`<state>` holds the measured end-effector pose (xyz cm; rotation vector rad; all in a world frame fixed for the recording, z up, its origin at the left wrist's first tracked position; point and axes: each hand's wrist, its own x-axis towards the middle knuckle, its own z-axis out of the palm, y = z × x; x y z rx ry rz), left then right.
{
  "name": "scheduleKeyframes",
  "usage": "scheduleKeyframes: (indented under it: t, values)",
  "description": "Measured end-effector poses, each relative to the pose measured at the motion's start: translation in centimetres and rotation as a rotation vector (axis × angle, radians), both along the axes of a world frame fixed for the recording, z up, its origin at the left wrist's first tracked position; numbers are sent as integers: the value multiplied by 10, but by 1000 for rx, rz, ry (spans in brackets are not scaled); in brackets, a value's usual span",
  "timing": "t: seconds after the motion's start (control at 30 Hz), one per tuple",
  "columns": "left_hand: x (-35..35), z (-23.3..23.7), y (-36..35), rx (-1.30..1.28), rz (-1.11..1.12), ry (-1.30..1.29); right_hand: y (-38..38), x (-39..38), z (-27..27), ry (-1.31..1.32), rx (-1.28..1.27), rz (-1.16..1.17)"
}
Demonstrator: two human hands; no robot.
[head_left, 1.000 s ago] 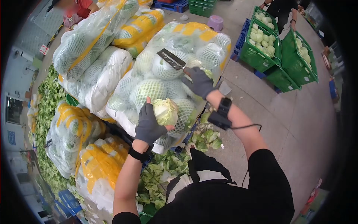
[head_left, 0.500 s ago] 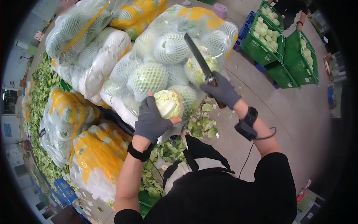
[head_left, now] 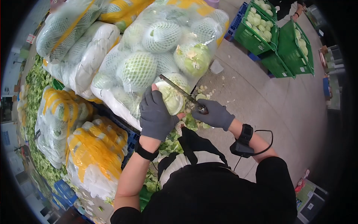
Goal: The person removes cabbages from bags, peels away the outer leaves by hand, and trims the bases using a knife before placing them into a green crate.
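A pale cabbage (head_left: 172,100) rests near the front edge of a big clear bag (head_left: 130,37) of net-wrapped cabbages. My gloved left hand (head_left: 156,114) grips this cabbage from the left side, fingers curled along it and thumb below. In my gloved right hand (head_left: 213,114) is the handle of a long dark knife (head_left: 182,92); its blade points up and left and lies across the top right of the held cabbage. Just beyond, an unwrapped cabbage (head_left: 192,59) with a trimmed top sits on the bag.
More bags of cabbages (head_left: 97,149) stand at the left, with a long heap of loose leaves (head_left: 35,108) behind. Green crates (head_left: 263,44) of cabbages are at the upper right, beside a person's arm (head_left: 298,12). Leaf scraps (head_left: 227,95) lie on the floor.
The knife has come down from above the far cabbage onto the held one, my right hand lowering with it. The held cabbage is turned, showing a different face. The view has shifted slightly.
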<state>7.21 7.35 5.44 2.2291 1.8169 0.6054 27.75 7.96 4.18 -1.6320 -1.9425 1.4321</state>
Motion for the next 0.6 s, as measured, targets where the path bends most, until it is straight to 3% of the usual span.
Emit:
scheduleKeyframes:
  t: [0.07,0.17,0.37,0.43,0.6]
  values:
    - [0,1,-1,-87,2,-100,-1,2,-2,-146,-43,10]
    - [-2,-12,-1,-79,4,-273,-3,8,-14,-96,-37,-60]
    - [1,-31,-16,55,-16,-304,3,6,-4,-196,-169,21]
    - [7,-35,-21,146,31,-287,9,9,-15,-243,-103,48]
    - [15,-35,-19,76,96,-264,26,3,-13,-430,-100,122]
